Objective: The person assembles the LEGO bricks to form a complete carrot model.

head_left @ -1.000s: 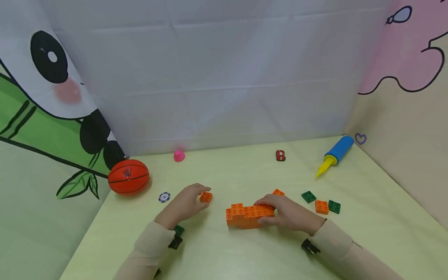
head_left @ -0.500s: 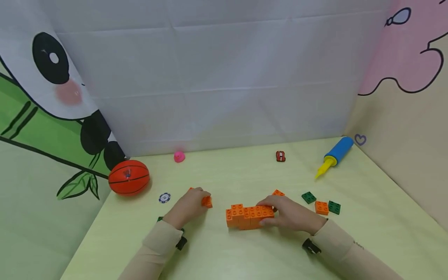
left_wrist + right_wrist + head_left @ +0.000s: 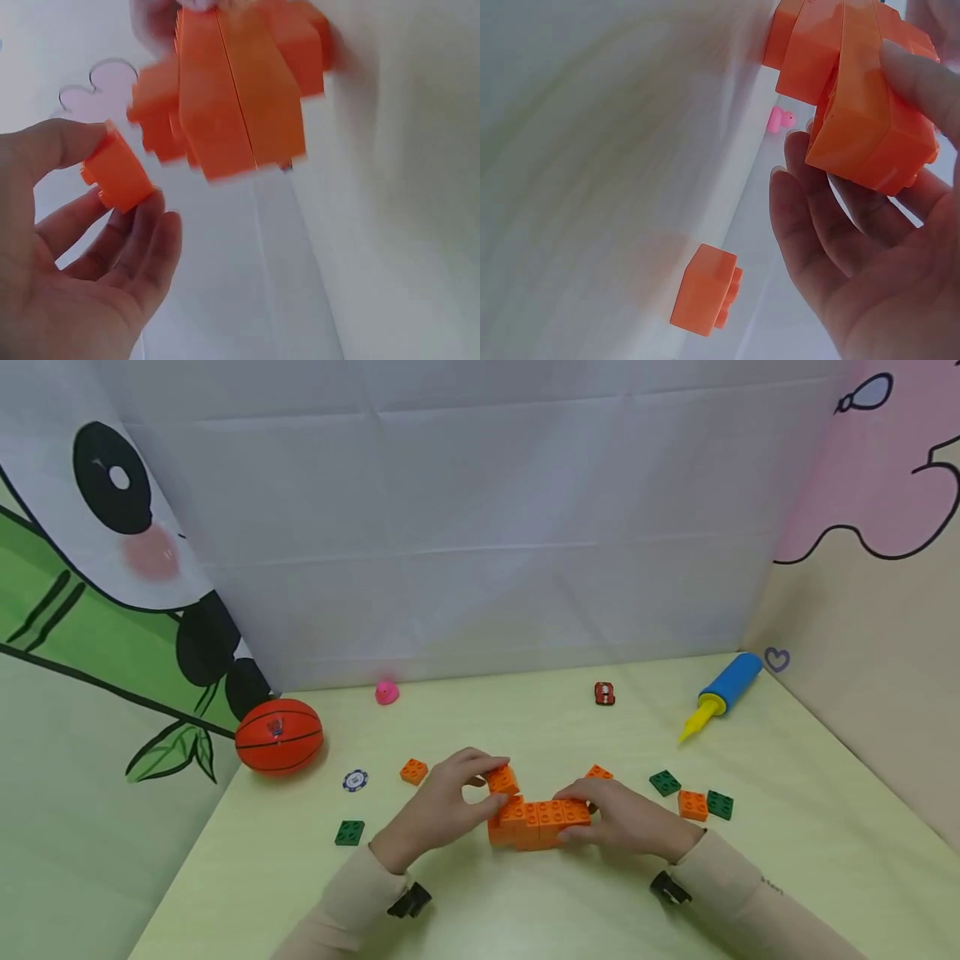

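Note:
My left hand pinches a single orange toy brick between thumb and fingertips, just over the left end of a joined block of orange bricks. In the left wrist view that loose brick is apart from the joined block. My right hand grips the right end of the block, thumb on the near side and fingers behind. Seen from the right wrist, the block sits between thumb and fingers, and another orange brick lies close by on the table.
Loose orange bricks and green bricks lie left and right of the hands. A poker chip and a basketball are at left. Along the back stand a pink toy, a red toy car and a blue-yellow pump.
My left hand has picked up an orange brick and carried it right to the block's left end. The right hand keeps its grip on the block, nearly still.

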`<state>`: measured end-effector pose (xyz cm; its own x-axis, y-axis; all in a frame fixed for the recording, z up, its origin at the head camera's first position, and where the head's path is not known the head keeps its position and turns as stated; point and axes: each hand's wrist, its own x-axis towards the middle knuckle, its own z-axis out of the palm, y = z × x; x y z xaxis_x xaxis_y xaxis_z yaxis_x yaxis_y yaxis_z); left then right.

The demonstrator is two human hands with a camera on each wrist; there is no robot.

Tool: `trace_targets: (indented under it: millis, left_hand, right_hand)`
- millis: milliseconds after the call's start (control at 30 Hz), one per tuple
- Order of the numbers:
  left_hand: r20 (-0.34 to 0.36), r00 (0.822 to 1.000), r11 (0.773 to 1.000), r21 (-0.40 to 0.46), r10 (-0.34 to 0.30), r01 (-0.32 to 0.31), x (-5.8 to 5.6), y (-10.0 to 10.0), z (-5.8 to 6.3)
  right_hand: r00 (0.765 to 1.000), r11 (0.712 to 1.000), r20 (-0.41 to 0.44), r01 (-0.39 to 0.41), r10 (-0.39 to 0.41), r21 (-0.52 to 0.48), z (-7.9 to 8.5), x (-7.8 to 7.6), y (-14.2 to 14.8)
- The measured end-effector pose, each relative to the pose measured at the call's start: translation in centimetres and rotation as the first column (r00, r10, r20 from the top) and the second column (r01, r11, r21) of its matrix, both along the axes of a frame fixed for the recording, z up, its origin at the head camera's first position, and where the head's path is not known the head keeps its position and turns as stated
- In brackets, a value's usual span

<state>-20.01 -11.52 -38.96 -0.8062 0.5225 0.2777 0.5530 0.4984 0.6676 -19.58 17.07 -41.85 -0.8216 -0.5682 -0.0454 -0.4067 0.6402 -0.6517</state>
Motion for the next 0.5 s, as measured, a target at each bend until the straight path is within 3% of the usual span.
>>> trace_targets:
  millis: [200,500]
  left_hand:
    - [0.006,0.993,0.993,-0.010,-0.115,0.115,1.0,2.7,0.0]
    - [0.007,0.993,0.984,-0.136,-0.116,0.116,1.0,3.5,-1.0]
  right_hand:
    - [1.000,1.000,-0.017,-0.011,0.011,-0.006,-0.2,-0.2,0.1]
    - [1.000,0.999,-0.013,-0.027,0.027,-0.022,-0.1,-0.2,0.0]
